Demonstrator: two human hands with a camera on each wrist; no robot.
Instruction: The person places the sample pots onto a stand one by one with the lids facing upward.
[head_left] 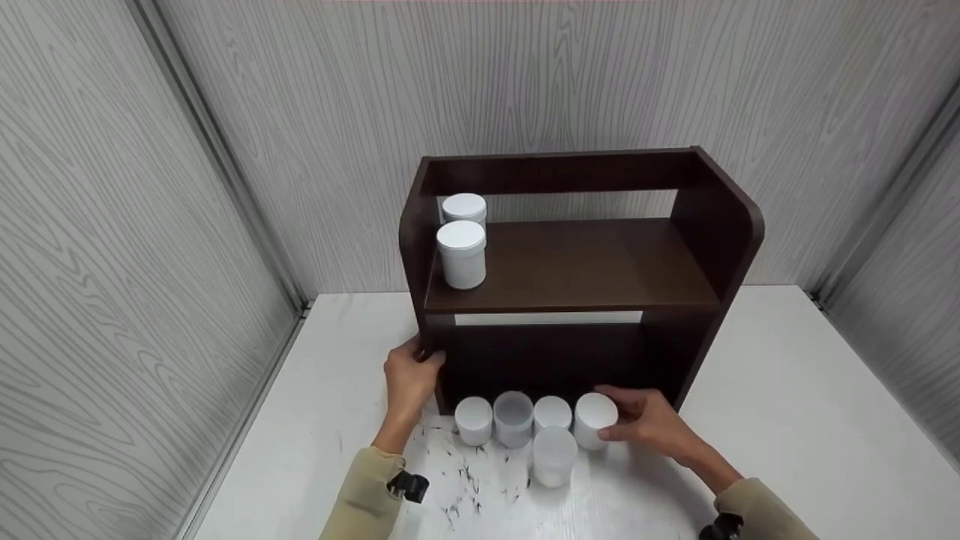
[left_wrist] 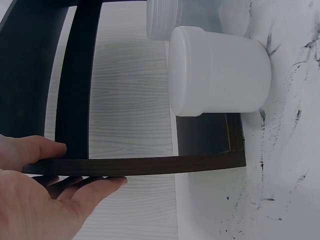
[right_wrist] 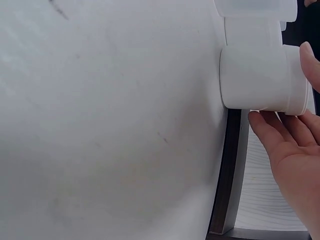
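Note:
My left hand (head_left: 410, 379) grips the left side panel of the dark brown shelf (head_left: 570, 266), thumb on the inner face and fingers outside, as the left wrist view shows. My right hand (head_left: 651, 421) holds a white lidded jar (head_left: 596, 420) at the right end of a row, thumb near its lid and fingers along its far side. That row stands before the lower opening: a white jar (head_left: 473, 420) at the left end, a translucent jar (head_left: 514, 421) and another white jar (head_left: 553, 412). In front of them is a second translucent jar (head_left: 554, 457).
Two white lidded jars, a front one (head_left: 462, 255) and a back one (head_left: 465, 206), stand one behind the other at the left of the upper board. Dark scuff marks cover part of the white table (head_left: 360, 442). Grey wood-grain panels (head_left: 555, 75) enclose the table.

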